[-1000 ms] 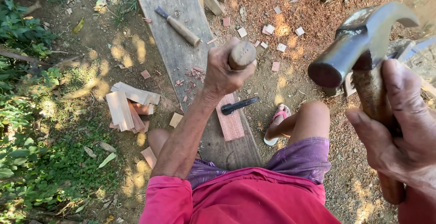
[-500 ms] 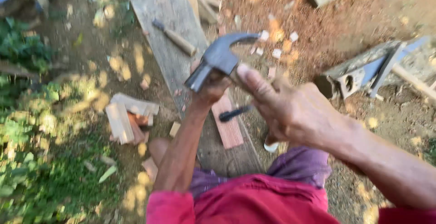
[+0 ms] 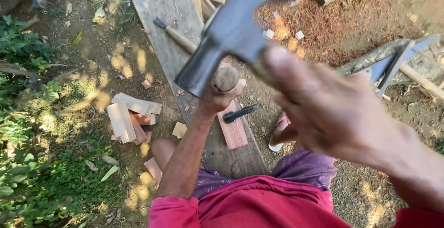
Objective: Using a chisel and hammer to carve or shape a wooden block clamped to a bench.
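**Hammer head over the plank**

The hammer (image 3: 231, 33) sits above the left hand (image 3: 222, 96), which is raised over the plank (image 3: 171, 47). On the plank lie a chisel (image 3: 175, 36) farther off and a small block (image 3: 233, 128) nearer the person. A pile of wood pieces (image 3: 132, 117) lies left of the plank; a saw (image 3: 393, 64) lies right.

This is an outdoor woodworking spot on bare ground, not an indoor shop. A long weathered plank (image 3: 185, 61) lies across the dirt, with reddish sawdust (image 3: 296, 20) spread beside it and a small stack of cut wood pieces (image 3: 132, 117) nearby. Green weeds (image 3: 27, 163) border the left side, and dappled sunlight falls across the earth.
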